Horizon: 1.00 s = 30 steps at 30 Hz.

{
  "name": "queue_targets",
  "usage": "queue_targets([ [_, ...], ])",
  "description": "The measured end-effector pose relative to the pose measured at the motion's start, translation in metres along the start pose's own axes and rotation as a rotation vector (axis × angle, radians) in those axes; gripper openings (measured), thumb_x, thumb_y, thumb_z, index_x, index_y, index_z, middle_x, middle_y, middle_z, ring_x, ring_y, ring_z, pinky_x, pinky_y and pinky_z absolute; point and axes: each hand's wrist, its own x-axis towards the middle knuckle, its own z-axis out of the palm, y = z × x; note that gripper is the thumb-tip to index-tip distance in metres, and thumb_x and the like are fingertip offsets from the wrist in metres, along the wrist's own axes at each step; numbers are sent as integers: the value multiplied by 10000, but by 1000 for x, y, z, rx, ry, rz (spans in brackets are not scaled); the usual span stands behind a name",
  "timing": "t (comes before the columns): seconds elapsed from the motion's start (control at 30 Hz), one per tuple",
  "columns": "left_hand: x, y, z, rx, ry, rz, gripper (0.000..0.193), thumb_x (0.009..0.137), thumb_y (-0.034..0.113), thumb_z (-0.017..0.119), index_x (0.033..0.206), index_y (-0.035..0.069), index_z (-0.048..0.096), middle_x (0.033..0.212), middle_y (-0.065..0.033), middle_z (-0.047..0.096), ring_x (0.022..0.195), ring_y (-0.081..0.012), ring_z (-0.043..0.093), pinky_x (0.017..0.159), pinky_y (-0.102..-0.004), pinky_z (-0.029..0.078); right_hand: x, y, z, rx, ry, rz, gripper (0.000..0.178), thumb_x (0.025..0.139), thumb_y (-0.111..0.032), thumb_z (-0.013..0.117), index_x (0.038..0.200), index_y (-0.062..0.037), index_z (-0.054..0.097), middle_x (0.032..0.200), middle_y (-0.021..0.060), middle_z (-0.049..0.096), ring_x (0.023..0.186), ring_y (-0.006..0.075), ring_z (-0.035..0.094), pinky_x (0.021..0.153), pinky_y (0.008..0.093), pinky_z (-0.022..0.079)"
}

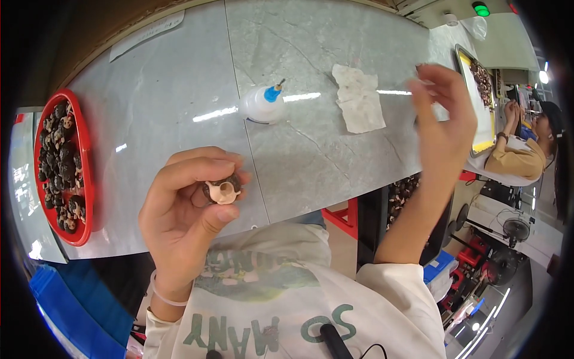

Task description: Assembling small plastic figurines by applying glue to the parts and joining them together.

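Observation:
My left hand (188,203) is closed around a small doll head (223,190) with dark brown hair and a pale, hollow opening turned upward. Thumb and fingertips pinch its sides, and the fingers hide part of it. Over the right side of the table my right hand (445,113) is raised with curved fingers, smeared by motion. A tiny dark spot shows by its fingertips, too blurred to name. Between the hands stands a white squeeze bottle (261,106) with a blue cap and a thin tip. To its right lies a crumpled white tissue (360,102).
At far left a red basket (88,173) holds several dark-haired doll heads. A tray (483,145) with small brown pieces lies far right, near a co-worker (519,152). Below my right forearm is a black bin (373,224) of brown pieces. A paper strip (147,35) lies at the back.

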Motion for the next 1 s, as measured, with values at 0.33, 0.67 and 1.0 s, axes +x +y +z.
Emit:
queue_targets([
  [0.33, 1, -1, 0, 21, -37, -5, 301, 753, 12, 628, 1022, -45, 507, 1016, -149, 508, 867, -195, 556, 732, -266, 484, 0, 31, -5, 44, -84, 131, 196, 793, -62, 559, 975, 11, 569, 829, 42, 585, 709, 116, 535, 671, 240, 419],
  [0.67, 0, -1, -10, -40, -116, -15, 362, 737, 14, 643, 1063, -71, 510, 1047, -164, 520, 883, -204, 561, 759, -277, 485, -23, 4, -8, 960, -307, 79, 223, 714, 13, 586, 932, 50, 554, 980, 140, 549, 801, 162, 540, 709, 254, 461],
  [1.0, 3, 2, 2, -139, 116, -190, 554, 613, 283, 763, 990, -39, 515, 930, -156, 573, 816, -192, 587, 672, -257, 492, -45, -43, 12, 1009, -626, 23, 433, 647, -128, 730, 975, 38, 503, 959, 195, 511, 805, 226, 573, 660, 260, 493],
])
